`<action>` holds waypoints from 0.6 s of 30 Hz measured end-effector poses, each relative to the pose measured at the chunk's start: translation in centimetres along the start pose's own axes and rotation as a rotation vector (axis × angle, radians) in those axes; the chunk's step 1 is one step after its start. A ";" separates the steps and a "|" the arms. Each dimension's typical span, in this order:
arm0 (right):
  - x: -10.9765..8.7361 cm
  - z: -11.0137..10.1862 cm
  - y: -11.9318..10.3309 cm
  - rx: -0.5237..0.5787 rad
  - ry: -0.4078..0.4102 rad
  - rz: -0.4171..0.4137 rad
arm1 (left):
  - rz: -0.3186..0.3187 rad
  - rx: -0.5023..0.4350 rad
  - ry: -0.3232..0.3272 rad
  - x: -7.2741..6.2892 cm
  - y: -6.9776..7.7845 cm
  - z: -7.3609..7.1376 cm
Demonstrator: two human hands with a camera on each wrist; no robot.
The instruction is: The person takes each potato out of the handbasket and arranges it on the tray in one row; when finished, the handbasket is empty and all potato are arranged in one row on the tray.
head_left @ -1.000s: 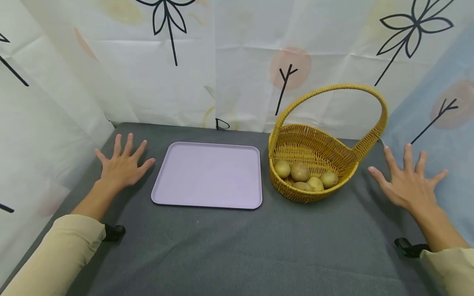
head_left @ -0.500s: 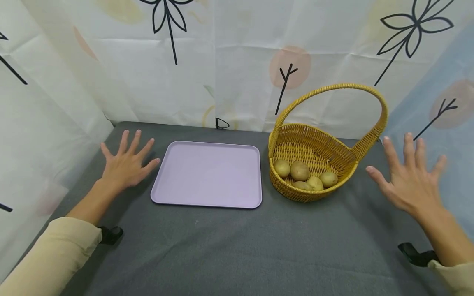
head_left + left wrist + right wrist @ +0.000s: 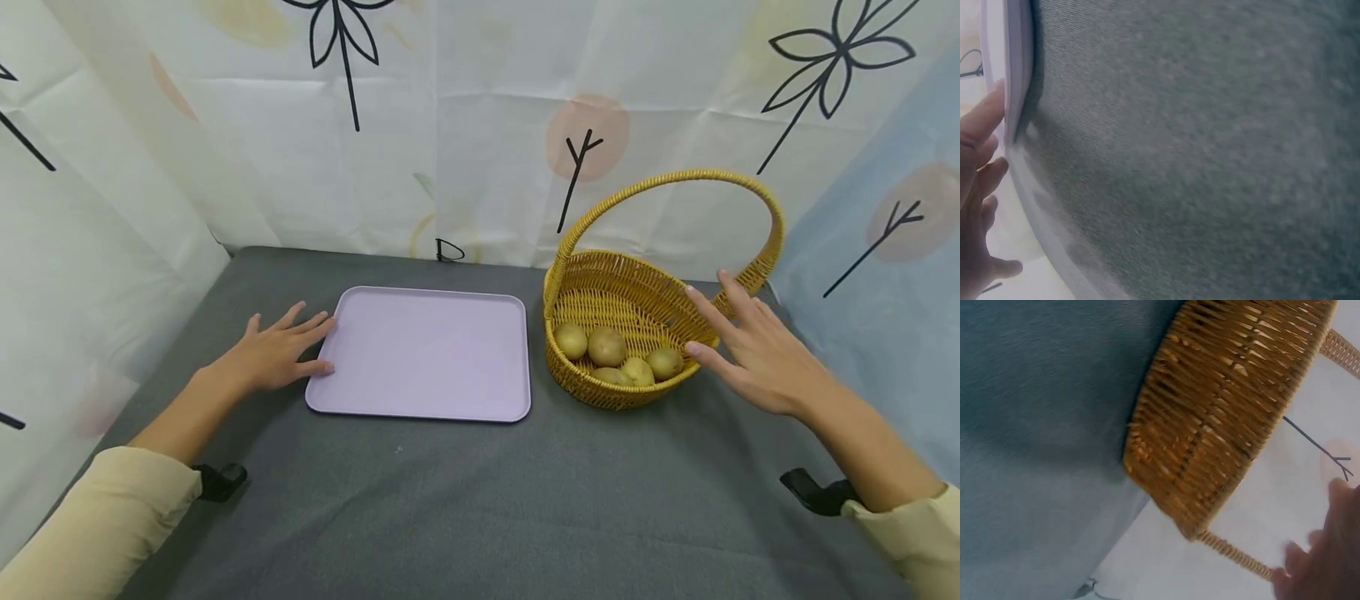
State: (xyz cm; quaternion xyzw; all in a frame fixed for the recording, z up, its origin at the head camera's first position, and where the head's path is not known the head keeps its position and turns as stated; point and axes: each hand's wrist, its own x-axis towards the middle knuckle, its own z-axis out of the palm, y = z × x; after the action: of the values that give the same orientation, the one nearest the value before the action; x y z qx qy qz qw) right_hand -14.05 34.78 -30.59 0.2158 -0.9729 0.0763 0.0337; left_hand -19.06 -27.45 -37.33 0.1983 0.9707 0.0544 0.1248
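Moved inward: right hand beside the basket, left hand at the tray, both loosely spread, holding nothing. Potatoes lie inside the basket. I judge this a reach; next calls for careful gripping.

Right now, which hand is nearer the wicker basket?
Right. The right hand is by the wicker basket, near the right end of its handle; the left hand is farther, at the left edge of the tray.
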 end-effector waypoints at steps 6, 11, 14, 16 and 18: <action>2.0 -0.7 -0.1 0.257 -0.307 0.145 | 0.026 -0.067 -0.028 -0.1 -0.4 0.0; 3.8 -1.4 0.3 0.466 -0.509 0.182 | 0.065 -0.108 -0.030 -0.1 -0.4 -0.1; 4.7 -1.6 0.5 0.500 -0.590 0.161 | 0.081 -0.096 -0.023 -0.1 -0.3 -0.1; 5.2 -1.8 0.7 0.493 -0.641 0.150 | 0.086 -0.091 -0.020 -0.1 -0.1 -0.2; 5.8 -1.9 1.0 0.484 -0.696 0.138 | 0.086 -0.098 -0.023 -0.2 -0.1 -0.2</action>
State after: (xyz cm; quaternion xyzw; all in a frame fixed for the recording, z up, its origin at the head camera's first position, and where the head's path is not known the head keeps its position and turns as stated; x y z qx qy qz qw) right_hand -19.69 33.58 -28.22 0.1647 -0.8925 0.2268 -0.3535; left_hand -18.98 -27.63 -37.08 0.2340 0.9559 0.1047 0.1430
